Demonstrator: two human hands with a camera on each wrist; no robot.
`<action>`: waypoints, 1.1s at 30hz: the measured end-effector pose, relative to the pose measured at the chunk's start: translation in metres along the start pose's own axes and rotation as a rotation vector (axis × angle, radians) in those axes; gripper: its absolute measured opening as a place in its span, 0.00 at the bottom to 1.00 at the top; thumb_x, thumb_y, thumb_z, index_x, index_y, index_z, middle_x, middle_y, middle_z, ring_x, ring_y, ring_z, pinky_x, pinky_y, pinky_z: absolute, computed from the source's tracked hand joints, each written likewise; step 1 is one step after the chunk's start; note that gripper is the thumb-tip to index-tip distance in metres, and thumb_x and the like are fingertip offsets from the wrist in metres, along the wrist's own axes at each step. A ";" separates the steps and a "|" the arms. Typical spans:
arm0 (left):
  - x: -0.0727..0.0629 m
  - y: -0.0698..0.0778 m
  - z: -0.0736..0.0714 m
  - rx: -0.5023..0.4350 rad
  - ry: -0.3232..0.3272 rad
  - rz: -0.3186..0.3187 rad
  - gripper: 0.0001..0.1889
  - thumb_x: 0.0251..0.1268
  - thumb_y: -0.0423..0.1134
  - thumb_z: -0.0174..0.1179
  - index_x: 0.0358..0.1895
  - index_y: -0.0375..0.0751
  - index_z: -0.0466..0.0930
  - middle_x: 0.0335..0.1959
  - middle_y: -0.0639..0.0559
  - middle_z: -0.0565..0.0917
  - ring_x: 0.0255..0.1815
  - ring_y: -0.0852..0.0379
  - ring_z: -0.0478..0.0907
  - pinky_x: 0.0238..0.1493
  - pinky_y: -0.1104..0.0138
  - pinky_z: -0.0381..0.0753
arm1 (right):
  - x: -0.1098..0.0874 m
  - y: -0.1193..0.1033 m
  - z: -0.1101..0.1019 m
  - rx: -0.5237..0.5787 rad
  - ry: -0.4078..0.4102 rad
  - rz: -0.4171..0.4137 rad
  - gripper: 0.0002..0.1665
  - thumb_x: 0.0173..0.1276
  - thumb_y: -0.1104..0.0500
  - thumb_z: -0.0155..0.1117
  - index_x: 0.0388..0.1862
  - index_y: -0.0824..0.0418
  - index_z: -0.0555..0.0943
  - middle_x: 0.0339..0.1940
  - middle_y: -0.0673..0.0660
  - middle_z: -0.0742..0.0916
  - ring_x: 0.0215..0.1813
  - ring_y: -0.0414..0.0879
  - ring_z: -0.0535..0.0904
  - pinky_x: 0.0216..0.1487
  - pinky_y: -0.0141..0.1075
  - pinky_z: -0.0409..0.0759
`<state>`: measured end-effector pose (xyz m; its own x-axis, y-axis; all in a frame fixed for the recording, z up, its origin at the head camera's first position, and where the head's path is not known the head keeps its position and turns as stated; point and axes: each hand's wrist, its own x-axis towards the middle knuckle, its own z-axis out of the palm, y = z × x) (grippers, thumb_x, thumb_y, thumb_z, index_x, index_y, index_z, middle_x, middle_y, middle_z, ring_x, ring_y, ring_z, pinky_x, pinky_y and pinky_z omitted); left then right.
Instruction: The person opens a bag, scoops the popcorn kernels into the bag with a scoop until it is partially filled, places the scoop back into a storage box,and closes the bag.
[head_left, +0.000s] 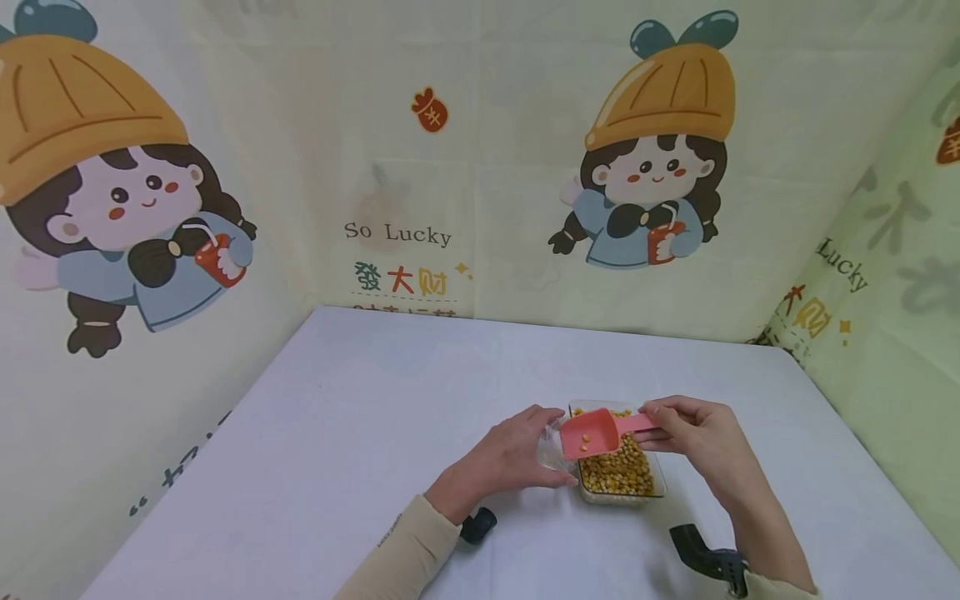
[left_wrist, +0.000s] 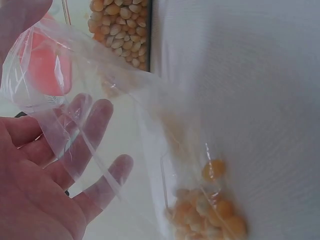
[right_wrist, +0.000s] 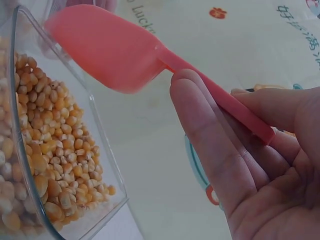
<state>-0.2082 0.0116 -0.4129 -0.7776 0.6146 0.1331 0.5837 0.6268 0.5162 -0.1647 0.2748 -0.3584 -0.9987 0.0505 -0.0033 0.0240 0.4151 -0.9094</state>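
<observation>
My left hand [head_left: 510,454] holds a clear plastic bag [head_left: 550,450] with its mouth spread between thumb and fingers. Corn kernels [left_wrist: 207,215] lie in the bottom of that bag in the left wrist view. My right hand [head_left: 697,437] grips a pink scoop [head_left: 573,437] by its handle, thumb on one side and fingers on the other. The scoop's bowl is tilted at the bag's mouth, with a few kernels left in it. Beneath the scoop stands a clear rectangular container [head_left: 622,500] full of dried corn kernels [head_left: 618,475].
A white table [head_left: 337,433] spreads around the container. Printed cloth [head_left: 517,192] with cartoon figures hangs behind and at both sides of it. Dark wrist mounts [head_left: 705,554] sit at both forearms.
</observation>
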 end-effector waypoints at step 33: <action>0.001 0.000 -0.004 0.010 -0.026 -0.034 0.45 0.52 0.64 0.70 0.72 0.48 0.66 0.62 0.56 0.77 0.60 0.59 0.76 0.60 0.63 0.79 | -0.001 0.011 -0.021 0.064 0.023 -0.036 0.32 0.76 0.48 0.57 0.59 0.78 0.74 0.36 0.50 0.91 0.37 0.44 0.90 0.42 0.34 0.86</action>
<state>-0.2101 0.0102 -0.4098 -0.7908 0.6048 0.0938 0.5595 0.6523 0.5113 -0.1627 0.2982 -0.3599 -0.9976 0.0576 0.0391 -0.0159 0.3583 -0.9335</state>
